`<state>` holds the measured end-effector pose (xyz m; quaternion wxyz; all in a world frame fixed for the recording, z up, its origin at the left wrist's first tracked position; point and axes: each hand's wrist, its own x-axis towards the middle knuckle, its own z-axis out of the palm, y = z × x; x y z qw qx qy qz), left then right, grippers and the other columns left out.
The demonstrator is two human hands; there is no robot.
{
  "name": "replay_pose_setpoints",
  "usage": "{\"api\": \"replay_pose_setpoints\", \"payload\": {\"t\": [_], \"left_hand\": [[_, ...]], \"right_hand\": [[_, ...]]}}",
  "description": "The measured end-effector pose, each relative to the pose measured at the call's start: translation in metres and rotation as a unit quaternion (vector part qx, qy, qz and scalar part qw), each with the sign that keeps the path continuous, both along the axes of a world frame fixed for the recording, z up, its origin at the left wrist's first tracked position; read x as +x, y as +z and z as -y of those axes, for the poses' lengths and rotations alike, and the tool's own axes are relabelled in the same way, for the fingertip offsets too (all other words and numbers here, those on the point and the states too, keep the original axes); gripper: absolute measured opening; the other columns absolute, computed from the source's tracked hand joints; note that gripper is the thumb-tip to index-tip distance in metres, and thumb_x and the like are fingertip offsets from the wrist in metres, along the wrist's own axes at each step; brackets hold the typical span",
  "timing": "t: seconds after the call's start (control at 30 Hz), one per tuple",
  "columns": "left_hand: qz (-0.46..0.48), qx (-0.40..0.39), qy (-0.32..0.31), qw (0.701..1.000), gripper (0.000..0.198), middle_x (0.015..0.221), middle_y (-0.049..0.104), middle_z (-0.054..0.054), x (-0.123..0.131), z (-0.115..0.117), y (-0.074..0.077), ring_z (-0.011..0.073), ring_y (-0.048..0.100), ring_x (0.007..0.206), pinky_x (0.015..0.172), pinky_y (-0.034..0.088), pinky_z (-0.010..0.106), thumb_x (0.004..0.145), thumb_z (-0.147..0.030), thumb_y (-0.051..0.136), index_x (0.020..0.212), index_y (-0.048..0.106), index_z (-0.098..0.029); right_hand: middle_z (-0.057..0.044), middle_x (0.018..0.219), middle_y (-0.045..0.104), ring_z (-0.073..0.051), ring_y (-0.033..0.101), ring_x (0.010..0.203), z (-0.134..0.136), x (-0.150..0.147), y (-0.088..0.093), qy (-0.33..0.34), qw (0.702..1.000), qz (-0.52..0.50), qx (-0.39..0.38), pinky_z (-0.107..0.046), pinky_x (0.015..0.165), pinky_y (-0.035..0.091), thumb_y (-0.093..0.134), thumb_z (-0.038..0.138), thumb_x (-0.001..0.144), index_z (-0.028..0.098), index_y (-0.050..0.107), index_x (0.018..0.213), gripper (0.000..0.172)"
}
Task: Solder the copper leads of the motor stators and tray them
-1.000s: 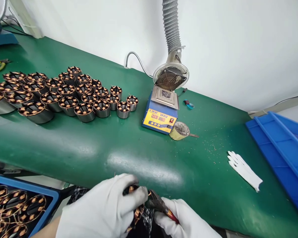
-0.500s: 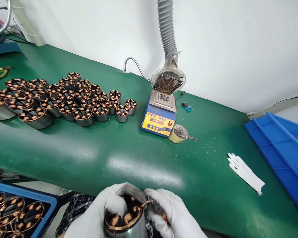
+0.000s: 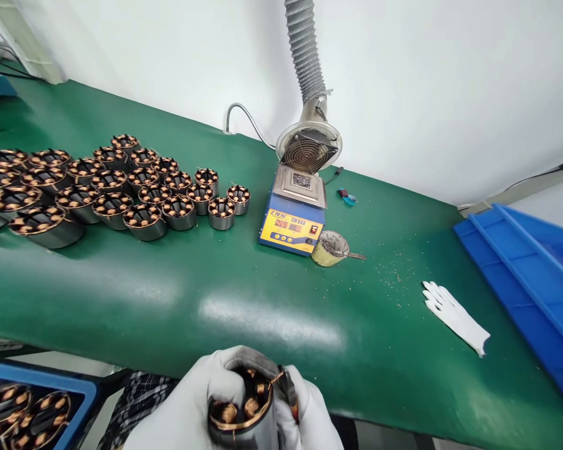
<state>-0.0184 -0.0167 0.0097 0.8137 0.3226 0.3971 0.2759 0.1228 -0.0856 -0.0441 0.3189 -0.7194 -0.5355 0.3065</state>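
Note:
My left hand (image 3: 192,406), in a white glove, is wrapped round a metal motor stator (image 3: 241,412) with copper coils, held below the near table edge. My right hand (image 3: 309,419), also gloved, is closed on small pliers with red handles (image 3: 288,390). The pliers' tip touches a copper wire at the stator's rim. Both hands sit close together at the bottom of the view, over my lap.
Several finished stators (image 3: 122,187) stand in rows at the table's left. A blue-and-yellow solder pot (image 3: 293,215) sits under a fume hose (image 3: 309,134), a small tin (image 3: 328,248) beside it. A spare white glove (image 3: 455,315) and a blue tray (image 3: 530,275) lie right. Another blue tray of stators (image 3: 32,412) is lower left.
The stator turned so its open end faces up. My right hand closed in against it with the pliers. The view shifted slightly right.

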Motion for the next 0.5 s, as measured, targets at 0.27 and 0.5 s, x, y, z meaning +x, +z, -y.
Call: {"api": "replay_pose_setpoints", "payload": {"t": [0.27,0.5], "left_hand": [[-0.269,0.493,-0.047,0.826,0.008,0.094,0.070,0.003,-0.005,-0.003,-0.053,0.0194,0.066,0.082,0.067,0.053,0.027,0.060,-0.016,0.058,0.061,0.060,-0.024],[-0.286,0.576,-0.052,0.764,0.010,0.098,0.068,0.000,-0.013,-0.015,-0.053,0.0142,0.066,0.085,0.072,0.051,0.016,0.062,-0.018,0.064,0.058,0.058,-0.024]], "right_hand": [[-0.001,0.055,0.054,-0.017,0.050,0.049,-0.040,0.087,0.003,-0.208,0.976,0.057,-0.026,-0.028,0.050,0.040,0.041,0.060,0.078,0.020,0.056,0.078,0.044],[-0.017,0.086,0.064,-0.031,0.058,0.079,-0.072,0.159,-0.026,-0.174,0.891,0.418,-0.008,-0.046,0.075,0.041,0.046,0.051,0.079,0.014,0.067,0.088,0.043]]}}
